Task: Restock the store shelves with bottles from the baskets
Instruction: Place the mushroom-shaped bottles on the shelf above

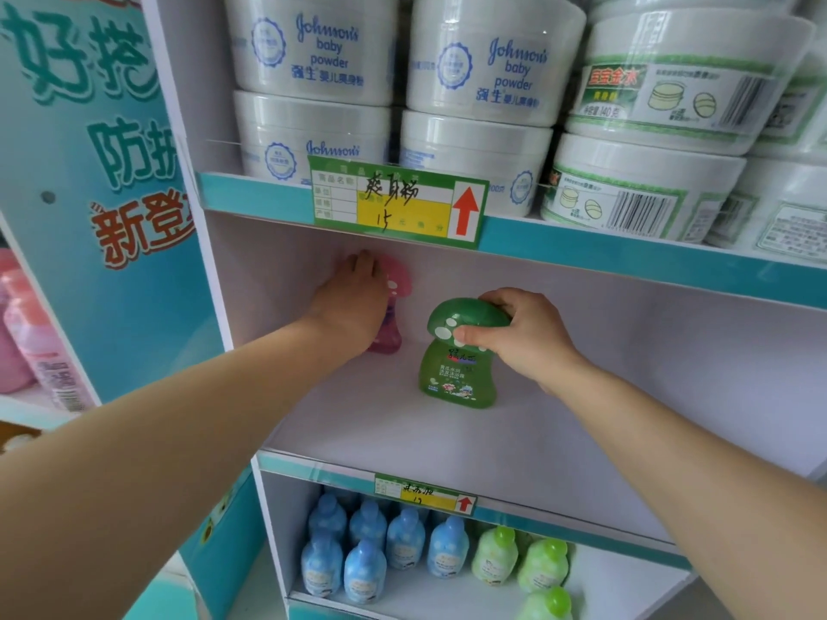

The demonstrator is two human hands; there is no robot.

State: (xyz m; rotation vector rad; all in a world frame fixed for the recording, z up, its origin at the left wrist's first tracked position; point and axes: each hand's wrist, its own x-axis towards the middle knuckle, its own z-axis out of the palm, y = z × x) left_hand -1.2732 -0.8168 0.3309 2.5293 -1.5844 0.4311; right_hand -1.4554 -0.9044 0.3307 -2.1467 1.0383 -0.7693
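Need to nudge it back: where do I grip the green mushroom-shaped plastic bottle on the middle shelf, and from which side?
Take the green mushroom-shaped plastic bottle by its broad domed cap, from above and the right, as the right hand does now. It stands upright, the cap overhangs the narrower body, and the pink mushroom-shaped bottle stands to its left.

I can read "Johnson's baby powder" in blue, with 强生 under it, on the white tubs point(313, 51) on the top shelf. The green-banded tubs point(671, 91) beside them carry 宝宝金水 and 140克. The price tag point(398, 203) on the shelf edge has a handwritten 15 on yellow beside a red up-arrow. The side panel point(89, 149) shows 好, 防 and 新登. The print on the green bottle point(452, 373) and the lower tag point(425, 496) is too small for me to read.
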